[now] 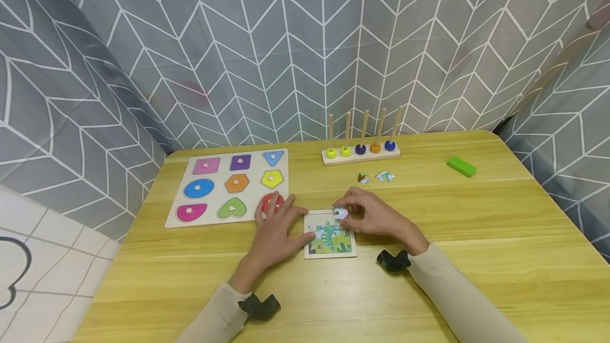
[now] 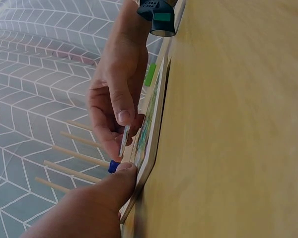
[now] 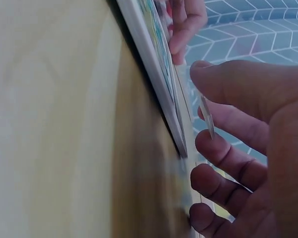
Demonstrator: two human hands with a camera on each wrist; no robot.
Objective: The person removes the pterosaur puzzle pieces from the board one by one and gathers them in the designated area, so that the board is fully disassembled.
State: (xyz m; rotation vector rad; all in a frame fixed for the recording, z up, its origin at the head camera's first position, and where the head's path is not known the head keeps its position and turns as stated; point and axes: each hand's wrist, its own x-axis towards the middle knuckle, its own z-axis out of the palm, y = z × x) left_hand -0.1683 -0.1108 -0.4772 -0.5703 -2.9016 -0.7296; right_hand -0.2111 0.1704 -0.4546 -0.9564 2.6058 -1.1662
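Note:
A small jigsaw puzzle (image 1: 329,242) with a green dinosaur picture lies in a square wooden tray (image 1: 354,254). Between thumb and fingertips my right hand (image 1: 376,215) pinches a whitish puzzle piece (image 1: 340,213) over the tray's upper right corner. The piece appears edge-on and tilted in both wrist views. My left hand (image 1: 276,234) has its fingers spread at the tray's left side, thumb on the left edge and index fingertip at the upper left corner. Its other fingertips reach over the red circle (image 1: 268,203) of a shape board, partly covering it.
Two loose puzzle pieces, one brown (image 1: 363,179) and one striped (image 1: 385,176), lie beyond my right hand. Behind them stands a peg rack (image 1: 350,159) with coloured rings. The shape board (image 1: 214,179) is at the left, a green block (image 1: 461,167) at the right.

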